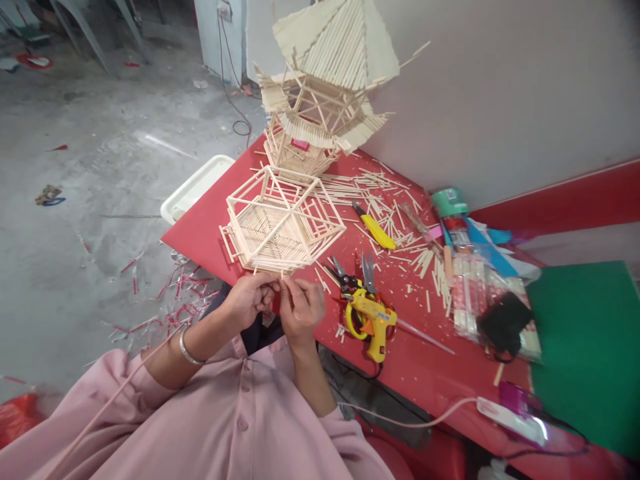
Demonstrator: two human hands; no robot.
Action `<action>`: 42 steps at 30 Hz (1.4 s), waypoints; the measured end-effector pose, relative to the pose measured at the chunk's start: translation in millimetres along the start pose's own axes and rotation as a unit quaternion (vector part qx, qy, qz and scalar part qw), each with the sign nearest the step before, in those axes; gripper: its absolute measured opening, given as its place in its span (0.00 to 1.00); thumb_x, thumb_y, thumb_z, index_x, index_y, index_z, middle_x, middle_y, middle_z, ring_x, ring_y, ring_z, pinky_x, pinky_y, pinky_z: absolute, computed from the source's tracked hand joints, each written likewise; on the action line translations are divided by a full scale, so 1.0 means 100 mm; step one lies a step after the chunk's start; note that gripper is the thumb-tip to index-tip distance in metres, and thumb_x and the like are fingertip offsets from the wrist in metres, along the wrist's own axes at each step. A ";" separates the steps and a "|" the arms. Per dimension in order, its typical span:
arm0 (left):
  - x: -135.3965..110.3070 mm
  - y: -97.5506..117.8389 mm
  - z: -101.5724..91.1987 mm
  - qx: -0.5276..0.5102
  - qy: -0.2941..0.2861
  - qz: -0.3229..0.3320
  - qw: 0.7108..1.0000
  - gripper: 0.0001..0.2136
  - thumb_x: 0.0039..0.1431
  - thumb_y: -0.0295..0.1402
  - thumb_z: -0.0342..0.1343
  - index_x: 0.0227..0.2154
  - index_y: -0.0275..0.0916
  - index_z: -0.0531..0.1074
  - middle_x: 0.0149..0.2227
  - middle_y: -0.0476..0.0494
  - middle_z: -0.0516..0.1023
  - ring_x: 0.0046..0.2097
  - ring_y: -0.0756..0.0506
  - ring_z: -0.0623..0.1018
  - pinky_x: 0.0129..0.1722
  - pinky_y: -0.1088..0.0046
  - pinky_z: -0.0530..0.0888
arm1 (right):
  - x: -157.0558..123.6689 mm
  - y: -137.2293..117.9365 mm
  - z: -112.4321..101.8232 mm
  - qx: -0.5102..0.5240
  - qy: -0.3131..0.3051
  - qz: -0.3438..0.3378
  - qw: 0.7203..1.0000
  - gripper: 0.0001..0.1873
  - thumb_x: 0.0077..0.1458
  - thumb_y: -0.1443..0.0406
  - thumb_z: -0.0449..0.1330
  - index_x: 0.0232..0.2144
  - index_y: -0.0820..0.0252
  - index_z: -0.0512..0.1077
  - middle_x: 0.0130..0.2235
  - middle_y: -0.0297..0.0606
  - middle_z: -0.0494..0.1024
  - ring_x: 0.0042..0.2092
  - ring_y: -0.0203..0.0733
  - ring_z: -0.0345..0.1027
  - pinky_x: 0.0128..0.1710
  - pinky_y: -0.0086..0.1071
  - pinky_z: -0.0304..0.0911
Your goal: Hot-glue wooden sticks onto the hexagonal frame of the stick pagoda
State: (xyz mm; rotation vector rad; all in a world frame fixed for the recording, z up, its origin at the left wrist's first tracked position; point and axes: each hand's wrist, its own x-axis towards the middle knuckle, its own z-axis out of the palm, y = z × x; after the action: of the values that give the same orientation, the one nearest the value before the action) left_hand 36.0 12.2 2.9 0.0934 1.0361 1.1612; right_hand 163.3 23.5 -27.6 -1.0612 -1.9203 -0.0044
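Note:
Both hands are at the near edge of a hexagonal frame built from thin wooden sticks, with a floor of sticks laid in a spider-web pattern. My left hand has its fingers closed, and a short stick end shows above its fingertips. Beside it, my right hand pinches a small wooden stick that stands against the frame's near rim. The lower parts of both sticks are hidden by the fingers. Behind the frame rises a tiered stick model with slatted roofs.
Right of the frame, a yellow glue gun lies by scissors and a yellow cutter knife. Loose sticks scatter across the red table. Packs of sticks and a green board are farther right. A pale cable crosses the front.

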 end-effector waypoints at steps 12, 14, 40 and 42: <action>0.01 0.00 -0.02 0.008 -0.011 -0.006 1.000 0.10 0.45 0.35 0.61 0.19 0.34 0.71 0.15 0.50 0.66 0.17 0.55 0.60 0.15 0.78 0.50 | -0.02 0.01 0.01 -0.026 0.005 0.004 1.000 0.10 0.59 0.67 0.62 0.43 0.54 0.77 0.34 0.38 0.77 0.37 0.36 0.71 0.40 0.32 0.65; 0.02 -0.01 -0.03 0.008 -0.013 -0.008 1.000 0.09 0.46 0.35 0.60 0.19 0.34 0.71 0.15 0.50 0.65 0.17 0.55 0.60 0.15 0.78 0.50 | -0.03 0.02 0.02 -0.029 0.003 0.004 1.000 0.09 0.59 0.67 0.62 0.43 0.55 0.77 0.34 0.38 0.77 0.37 0.36 0.71 0.41 0.32 0.65; 0.01 -0.03 -0.05 0.024 -0.020 0.005 1.000 0.11 0.45 0.37 0.60 0.16 0.35 0.70 0.13 0.50 0.64 0.16 0.55 0.59 0.15 0.77 0.51 | 0.01 0.00 0.00 -0.003 -0.005 -0.005 1.000 0.09 0.57 0.68 0.64 0.42 0.57 0.75 0.33 0.37 0.77 0.35 0.36 0.70 0.39 0.31 0.64; 0.01 -0.03 -0.05 0.026 -0.019 0.007 0.999 0.12 0.45 0.37 0.60 0.16 0.35 0.70 0.13 0.50 0.63 0.16 0.55 0.59 0.15 0.77 0.51 | 0.00 0.00 0.01 -0.009 -0.008 -0.004 1.000 0.08 0.58 0.67 0.63 0.42 0.57 0.75 0.33 0.37 0.77 0.35 0.36 0.71 0.40 0.32 0.65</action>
State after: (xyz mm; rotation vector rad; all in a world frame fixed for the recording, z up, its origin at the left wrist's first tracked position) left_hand 34.5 9.3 -2.4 0.1637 1.0334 1.1405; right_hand 163.1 24.1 -27.9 -1.0692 -1.9417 -0.0169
